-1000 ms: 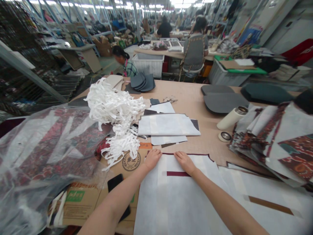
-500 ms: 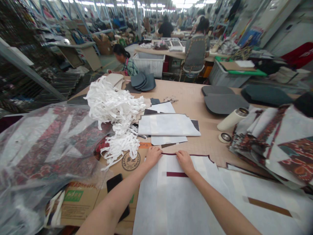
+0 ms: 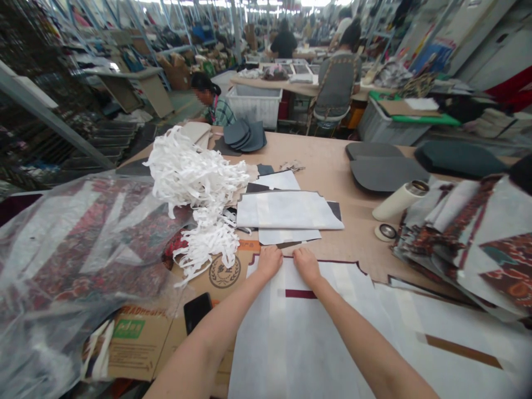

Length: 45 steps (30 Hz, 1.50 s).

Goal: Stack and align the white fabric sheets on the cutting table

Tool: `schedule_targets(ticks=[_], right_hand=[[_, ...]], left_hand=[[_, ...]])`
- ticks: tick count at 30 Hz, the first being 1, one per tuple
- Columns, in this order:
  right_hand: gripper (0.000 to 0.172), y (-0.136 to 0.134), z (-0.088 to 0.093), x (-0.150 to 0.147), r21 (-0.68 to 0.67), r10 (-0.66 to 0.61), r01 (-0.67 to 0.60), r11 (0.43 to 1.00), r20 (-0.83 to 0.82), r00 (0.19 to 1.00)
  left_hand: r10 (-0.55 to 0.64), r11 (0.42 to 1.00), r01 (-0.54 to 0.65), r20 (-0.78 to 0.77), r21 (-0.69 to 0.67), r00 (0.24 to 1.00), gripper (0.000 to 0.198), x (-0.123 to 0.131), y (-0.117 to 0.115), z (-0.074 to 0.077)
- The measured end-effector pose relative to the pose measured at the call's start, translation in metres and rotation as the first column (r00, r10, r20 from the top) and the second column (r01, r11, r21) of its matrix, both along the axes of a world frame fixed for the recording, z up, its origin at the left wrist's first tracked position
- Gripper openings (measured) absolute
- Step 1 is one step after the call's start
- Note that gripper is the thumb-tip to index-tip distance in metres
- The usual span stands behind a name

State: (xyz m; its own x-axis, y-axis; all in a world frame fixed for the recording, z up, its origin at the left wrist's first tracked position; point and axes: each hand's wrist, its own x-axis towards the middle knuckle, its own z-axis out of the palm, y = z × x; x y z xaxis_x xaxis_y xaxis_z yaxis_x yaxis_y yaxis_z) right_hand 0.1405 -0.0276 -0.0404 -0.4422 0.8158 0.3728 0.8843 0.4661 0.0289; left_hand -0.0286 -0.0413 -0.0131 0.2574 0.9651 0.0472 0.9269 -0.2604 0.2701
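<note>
- A large, flat white panel (image 3: 286,343) of smooth, matte sheet is lying on the near part of the bench (image 3: 324,158), its far edge showing a narrow maroon border.
- A straight maroon strip (image 3: 300,294) is running crosswise on the panel, just nearer than the right hand.
- The left hand (image 3: 270,261) is resting at the panel's far edge, its fingers curling together.
- The right hand (image 3: 306,265) is resting at the same edge, just beside the left, its fingers also bending over; the fingertips are hiding from view, so whether either hand is pinching the sheet, I cannot tell.
- Beyond the hands, a folded white panel (image 3: 291,210) is lying across other flat pieces.
- To the left, soft white ribbons (image 3: 195,166) are heaping in loose, tangled loops, and crinkled clear plastic (image 3: 124,249) is covering patterned fabric.
- Nearer on the left, a black, rectangular phone (image 3: 197,311) is lying on printed brown cardboard (image 3: 137,349).
- To the right, a second white panel (image 3: 449,318) is showing a brown strip (image 3: 463,351); beyond it, floral-patterned pieces (image 3: 507,260) are piling beside a smooth cream cylindrical flask (image 3: 394,205).
- Farther right, dark grey sheets (image 3: 386,174) with rounded corners are overlapping.
</note>
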Motion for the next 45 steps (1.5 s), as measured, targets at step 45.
schedule_targets(ticks=[45], right_hand=[[0.030,-0.025,0.001,-0.016,-0.117,0.090,-0.120,0.986,-0.232,0.969]], left_hand=[[-0.074,0.993,0.073,-0.015,-0.093,0.997,0.018,-0.050,-0.008,0.010]])
